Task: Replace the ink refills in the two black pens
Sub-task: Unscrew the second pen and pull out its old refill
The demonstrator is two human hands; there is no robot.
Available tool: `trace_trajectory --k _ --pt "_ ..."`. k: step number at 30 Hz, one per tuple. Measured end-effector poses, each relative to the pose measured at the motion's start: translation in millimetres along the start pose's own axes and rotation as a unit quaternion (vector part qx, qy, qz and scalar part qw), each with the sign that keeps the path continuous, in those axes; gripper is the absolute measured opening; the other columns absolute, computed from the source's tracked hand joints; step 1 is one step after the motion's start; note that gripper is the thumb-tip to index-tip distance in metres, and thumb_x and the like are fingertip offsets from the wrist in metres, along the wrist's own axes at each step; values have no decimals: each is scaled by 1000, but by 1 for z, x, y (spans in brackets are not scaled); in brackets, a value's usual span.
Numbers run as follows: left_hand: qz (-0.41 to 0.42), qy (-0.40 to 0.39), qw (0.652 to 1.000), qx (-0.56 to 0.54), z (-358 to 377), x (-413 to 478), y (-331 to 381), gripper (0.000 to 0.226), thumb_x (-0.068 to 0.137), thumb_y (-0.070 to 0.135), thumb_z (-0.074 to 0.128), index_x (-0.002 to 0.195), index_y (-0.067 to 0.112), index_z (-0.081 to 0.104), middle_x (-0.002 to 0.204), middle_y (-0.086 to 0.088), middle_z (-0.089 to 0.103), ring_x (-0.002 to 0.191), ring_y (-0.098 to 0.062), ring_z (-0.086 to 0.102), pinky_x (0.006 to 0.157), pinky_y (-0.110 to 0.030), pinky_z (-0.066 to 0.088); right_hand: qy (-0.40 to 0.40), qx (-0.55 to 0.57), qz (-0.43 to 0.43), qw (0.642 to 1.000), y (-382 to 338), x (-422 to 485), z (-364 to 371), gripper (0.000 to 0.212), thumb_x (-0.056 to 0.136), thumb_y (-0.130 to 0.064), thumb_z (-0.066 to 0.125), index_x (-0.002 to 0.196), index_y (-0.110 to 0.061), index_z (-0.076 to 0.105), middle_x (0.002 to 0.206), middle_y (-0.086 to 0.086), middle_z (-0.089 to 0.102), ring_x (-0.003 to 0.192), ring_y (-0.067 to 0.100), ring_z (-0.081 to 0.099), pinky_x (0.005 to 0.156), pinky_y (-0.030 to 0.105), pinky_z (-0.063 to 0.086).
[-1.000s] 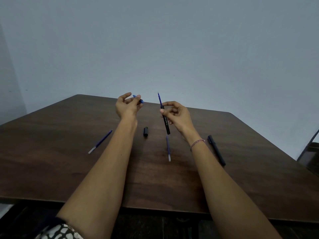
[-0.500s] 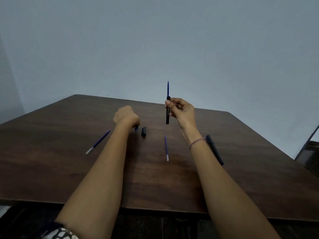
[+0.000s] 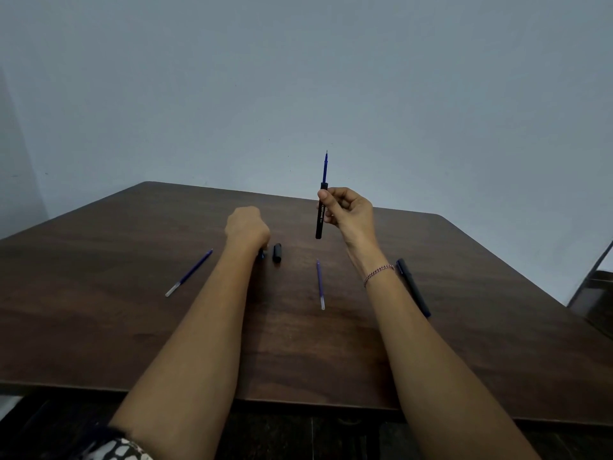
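My right hand (image 3: 348, 210) holds a black pen barrel (image 3: 320, 220) upright above the table, with a blue refill (image 3: 324, 167) sticking out of its top. My left hand (image 3: 247, 229) is down on the table, fingers curled over a small blue piece (image 3: 262, 254) that barely shows beneath them. A black pen cap (image 3: 277, 253) lies just right of that hand. Two loose blue refills lie on the table, one at the left (image 3: 189, 273) and one in the middle (image 3: 320, 284). A second black pen (image 3: 413, 287) lies beside my right forearm.
The dark wooden table (image 3: 99, 327) fills the lower view, its front edge close to me. A grey wall stands behind it. A dark chair (image 3: 593, 293) shows at the far right edge.
My left hand dropped from the air to the table beside the cap with the small blue piece. My right hand turned the barrel upright and lifted it a little.
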State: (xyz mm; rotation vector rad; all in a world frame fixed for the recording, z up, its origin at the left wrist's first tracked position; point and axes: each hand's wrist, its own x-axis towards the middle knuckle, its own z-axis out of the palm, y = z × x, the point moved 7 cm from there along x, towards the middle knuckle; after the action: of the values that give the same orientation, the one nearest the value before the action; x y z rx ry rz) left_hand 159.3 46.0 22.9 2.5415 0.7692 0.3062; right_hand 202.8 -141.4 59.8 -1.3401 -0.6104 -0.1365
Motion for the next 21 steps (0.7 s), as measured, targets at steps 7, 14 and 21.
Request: trace_trajectory --k 7,14,21 --pt "-15 38 995 91 -6 0 -1 22 80 23 70 98 13 62 99 -7 61 88 -23 57 66 -31 44 1 3 -1 1000 0 1 0 8 83 -16 71 83 -12 64 68 0 59 51 2 51 55 16 50" --pt "38 199 937 -284 -29 2 4 13 85 21 65 97 17 68 90 0 70 81 -17 66 71 -31 55 1 -7 11 1000 3 2 -2 8 84 -15 69 82 -11 63 63 1 55 48 0 49 52 15 49" --pt "151 13 839 -523 -15 -18 47 10 83 22 69 89 14 69 77 1 69 63 -5 64 50 -16 49 -33 -73 52 995 20 2 3 10 82 -22 72 79 -15 66 68 2 61 50 1 49 51 14 46"
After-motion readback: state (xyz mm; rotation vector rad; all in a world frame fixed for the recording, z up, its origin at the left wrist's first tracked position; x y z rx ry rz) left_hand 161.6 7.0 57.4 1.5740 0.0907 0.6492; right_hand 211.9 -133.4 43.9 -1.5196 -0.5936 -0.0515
